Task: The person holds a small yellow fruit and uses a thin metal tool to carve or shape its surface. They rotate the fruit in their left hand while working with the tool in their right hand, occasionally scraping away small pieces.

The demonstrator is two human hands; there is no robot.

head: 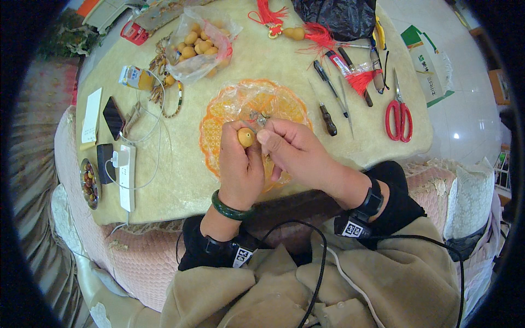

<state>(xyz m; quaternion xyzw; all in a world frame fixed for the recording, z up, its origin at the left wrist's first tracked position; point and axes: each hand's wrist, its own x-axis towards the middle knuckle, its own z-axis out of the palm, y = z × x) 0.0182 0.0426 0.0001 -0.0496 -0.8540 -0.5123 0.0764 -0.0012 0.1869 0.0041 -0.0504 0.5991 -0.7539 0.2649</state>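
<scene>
My left hand (242, 164) grips a small yellow-tan gourd (245, 137), and a small dark hole shows in its facing end. Right beside it is my right hand (301, 147), its thumb and forefinger pinched together. Whatever lies between those fingertips is too small or hidden to make out. Both hands are over an orange lattice tray (208, 151) lined with clear plastic film (233, 98). Small greyish bits (259, 117) show just beyond my fingers.
Right of the tray lie a wooden-handled awl (327, 121), a black pen (326, 80), red-handled scissors (398, 119) and eyeglasses (376, 69). Beyond it stand a plastic bag of gourds (197, 45) and red tassels (320, 37). Leftward are a phone (113, 118), a power strip (127, 176) and a cable (158, 164).
</scene>
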